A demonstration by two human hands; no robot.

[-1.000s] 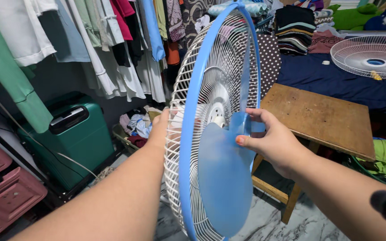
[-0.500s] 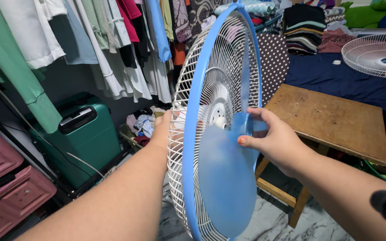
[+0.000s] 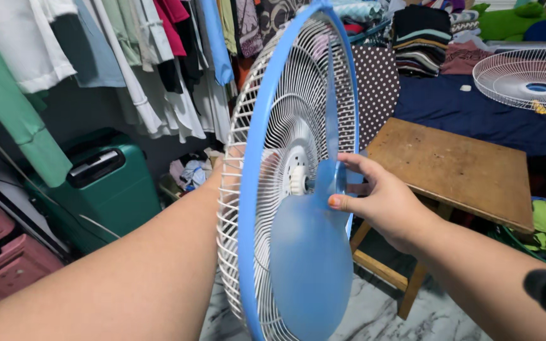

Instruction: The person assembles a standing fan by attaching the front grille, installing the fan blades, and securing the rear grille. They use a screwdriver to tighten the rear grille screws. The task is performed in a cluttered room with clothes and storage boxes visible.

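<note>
Right hand [image 3: 380,205]: grip clamped on the hub of the translucent blue fan blade [image 3: 311,252], thumb on its front face. Blade sits inside the white rear fan guard [image 3: 266,189] with blue rim, hub just right of the motor shaft [image 3: 298,180], in line with it. Left hand [image 3: 222,170] behind the guard; grip cannot be judged. Right hand nearer.
</note>
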